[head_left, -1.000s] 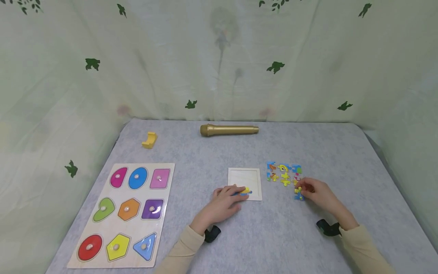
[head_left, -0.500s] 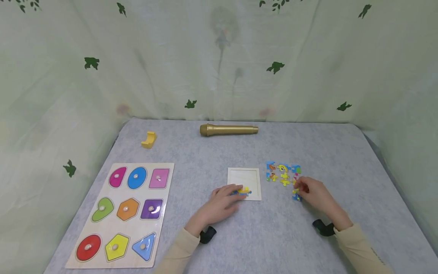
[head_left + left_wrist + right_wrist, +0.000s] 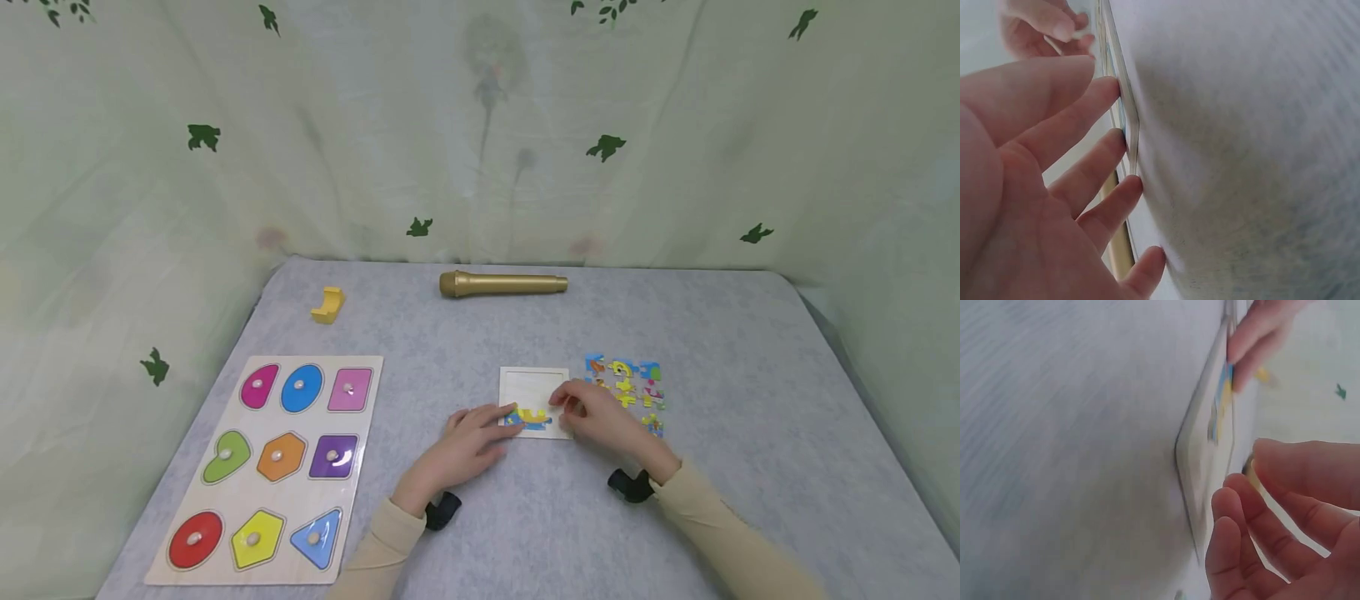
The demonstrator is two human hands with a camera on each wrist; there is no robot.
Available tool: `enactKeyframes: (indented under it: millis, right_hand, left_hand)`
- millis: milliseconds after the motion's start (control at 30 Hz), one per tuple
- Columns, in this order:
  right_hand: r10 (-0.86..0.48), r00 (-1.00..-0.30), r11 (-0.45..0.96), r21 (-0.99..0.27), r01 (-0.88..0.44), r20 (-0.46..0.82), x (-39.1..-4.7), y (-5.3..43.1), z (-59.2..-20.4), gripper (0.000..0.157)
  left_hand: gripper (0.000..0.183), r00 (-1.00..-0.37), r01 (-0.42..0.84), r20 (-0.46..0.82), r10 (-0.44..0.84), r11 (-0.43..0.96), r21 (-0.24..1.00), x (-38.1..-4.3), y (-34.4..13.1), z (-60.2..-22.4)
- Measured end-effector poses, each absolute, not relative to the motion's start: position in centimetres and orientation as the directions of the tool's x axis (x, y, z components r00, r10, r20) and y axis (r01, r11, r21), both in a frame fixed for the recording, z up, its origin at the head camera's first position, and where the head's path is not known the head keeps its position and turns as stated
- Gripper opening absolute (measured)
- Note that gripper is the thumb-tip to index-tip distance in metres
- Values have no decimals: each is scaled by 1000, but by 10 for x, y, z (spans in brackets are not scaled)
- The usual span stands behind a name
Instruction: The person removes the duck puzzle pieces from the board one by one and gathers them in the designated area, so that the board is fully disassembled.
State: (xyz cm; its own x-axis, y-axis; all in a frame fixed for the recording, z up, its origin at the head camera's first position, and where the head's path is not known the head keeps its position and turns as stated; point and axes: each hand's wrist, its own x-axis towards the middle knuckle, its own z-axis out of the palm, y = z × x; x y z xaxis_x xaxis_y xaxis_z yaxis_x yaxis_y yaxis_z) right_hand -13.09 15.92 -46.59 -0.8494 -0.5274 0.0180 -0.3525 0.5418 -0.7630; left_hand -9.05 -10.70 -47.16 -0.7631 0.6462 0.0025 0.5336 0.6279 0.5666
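Observation:
My left hand [image 3: 465, 450] reaches over the left side of a small pale wooden puzzle tray [image 3: 534, 387], its fingers extended. In the left wrist view its fingertips [image 3: 1110, 90] lie along the tray's edge. Yellow and blue jigsaw pieces [image 3: 529, 419] fill part of the tray's front, partly under the left fingertips. My right hand [image 3: 600, 417] hovers over the tray's right side, fingers bent and thumb near them. Whether a piece sits between these fingers cannot be seen. Right of the tray lie several loose jigsaw pieces [image 3: 625, 392], some hidden by the right hand.
A board of knobbed shapes [image 3: 262, 467] lies at the left. Behind it stands a yellow arched block [image 3: 327, 306]. A gold microphone [image 3: 504, 284] lies near the table's [image 3: 675, 317] back edge, before a pale curtain [image 3: 480, 125].
My right hand has moved left from the loose pieces to the tray. My left hand has drawn back slightly to the left, uncovering more of the pieces in the tray.

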Motion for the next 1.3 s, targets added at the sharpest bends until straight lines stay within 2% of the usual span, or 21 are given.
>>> enactKeyframes:
  millis: [467,867,1033,1300]
  right_hand:
    - [-540,-842,544,-771,-332,-18,-133,134,-470,19]
    - [-593,-804,482,-781,-397,42,-136,134,-473,28]
    - [-564,-826,492,-798,-348,13,-139,147,-473,27]
    - [-459,-889,488,-832,-264,12,-137,199,-471,17]
  left_hand:
    - [37,-775,518,6,632,630,579,-90,-106,-474]
    - [37,-776,516,-2,631,635,575,-91,-105,-473]
    - [38,-778,514,-9,629,643,568,-92,-104,-474]
    - [37,-782,505,0,623,633,586,-91,-107,-473]
